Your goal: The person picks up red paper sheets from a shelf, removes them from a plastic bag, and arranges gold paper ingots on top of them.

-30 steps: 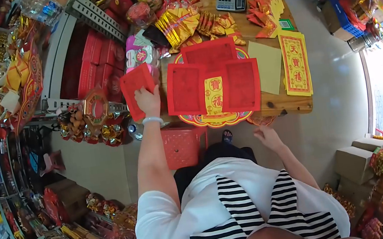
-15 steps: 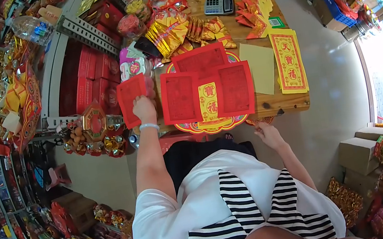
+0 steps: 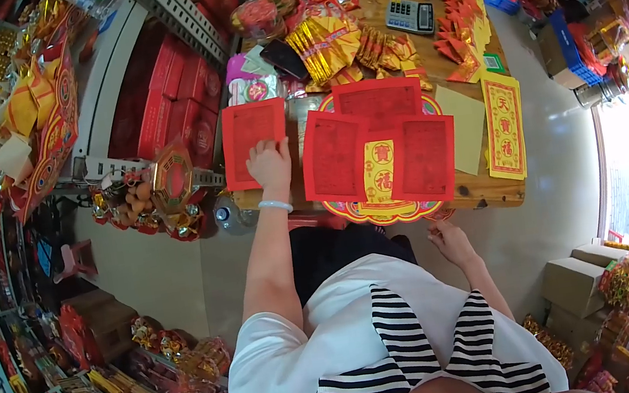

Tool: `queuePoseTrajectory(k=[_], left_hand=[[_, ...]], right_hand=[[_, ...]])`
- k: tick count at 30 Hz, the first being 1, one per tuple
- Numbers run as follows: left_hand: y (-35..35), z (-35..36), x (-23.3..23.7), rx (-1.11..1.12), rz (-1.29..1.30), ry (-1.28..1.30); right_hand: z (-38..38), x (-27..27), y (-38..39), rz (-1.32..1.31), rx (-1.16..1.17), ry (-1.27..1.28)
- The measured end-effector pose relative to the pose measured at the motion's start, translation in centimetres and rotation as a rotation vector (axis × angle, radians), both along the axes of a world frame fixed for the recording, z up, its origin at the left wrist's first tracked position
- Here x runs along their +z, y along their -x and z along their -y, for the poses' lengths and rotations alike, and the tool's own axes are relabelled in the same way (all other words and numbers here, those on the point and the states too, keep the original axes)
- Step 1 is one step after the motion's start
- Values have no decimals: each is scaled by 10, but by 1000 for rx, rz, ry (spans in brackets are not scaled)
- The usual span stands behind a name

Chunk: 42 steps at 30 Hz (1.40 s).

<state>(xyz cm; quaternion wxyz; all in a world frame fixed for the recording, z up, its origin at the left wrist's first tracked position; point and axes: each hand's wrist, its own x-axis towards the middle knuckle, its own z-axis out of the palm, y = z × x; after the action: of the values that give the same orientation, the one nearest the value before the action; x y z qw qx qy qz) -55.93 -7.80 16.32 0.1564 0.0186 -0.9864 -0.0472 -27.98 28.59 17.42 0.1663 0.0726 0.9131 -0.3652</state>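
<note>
On the table's left side, my left hand rests on a red paper sheet with dark printing. Its fingers are spread over the lower part of the sheet. Beside it, three more printed red sheets lie fanned around a yellow paper with red characters, on a colorful scalloped piece. My right hand is below the table's front edge, close to a patterned edge under the scalloped piece. Its fingers are curled together; what they hold is hidden.
Right of the sheets lie a plain yellow paper and a stack of yellow printed papers. Behind are gold packets, a calculator, a black phone and red-yellow folded papers. A metal shelf borders the left.
My view has turned, so the table appears shifted right and slightly tilted. My left hand's fingers have spread out more over the red sheet. My right hand stays near the front edge.
</note>
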Motion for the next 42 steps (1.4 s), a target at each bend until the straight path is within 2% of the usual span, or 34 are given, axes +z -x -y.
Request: queuePoseTrajectory(k=[1,3,5,6,8,13,14,18,24,28,34,36,38,40,42], left_hand=[[3,11,-4,4,4,0],[15,46,-13,152,-165,-193],[26,79,-24,386,-127,-305],[31,102,-38,383,-127,-307],[41,136,-61,316,71,-467],[45,138,-22,276,244,-574],[49,138,-26,273,241,-577],[59,145,-51,337,162,-900],[64,125,-47,469,44,-857],[64,120,-41,478,78,-647],[48,95,20,532,38,-657],[39,82,32,444,-65,-1079],[26,61,45,338,-153,-1502],[-2,21,75,232,-129,-1894],[-35,-21,105,242,-27,-1993]], right_hand=[[2,0,1,-2,14,-8],[4,0,4,-12,39,-25],[9,2,5,1,56,-40],[12,5,5,11,70,-54],[17,8,5,28,93,-85],[26,5,4,20,104,-128],[27,6,4,17,102,-131],[32,12,8,129,114,-174],[30,17,19,144,106,-167],[26,16,18,10,118,-170],[28,39,27,-102,179,-189],[33,58,39,-115,175,-148],[44,80,55,25,171,122],[54,94,64,84,127,427],[68,82,68,283,-25,707]])
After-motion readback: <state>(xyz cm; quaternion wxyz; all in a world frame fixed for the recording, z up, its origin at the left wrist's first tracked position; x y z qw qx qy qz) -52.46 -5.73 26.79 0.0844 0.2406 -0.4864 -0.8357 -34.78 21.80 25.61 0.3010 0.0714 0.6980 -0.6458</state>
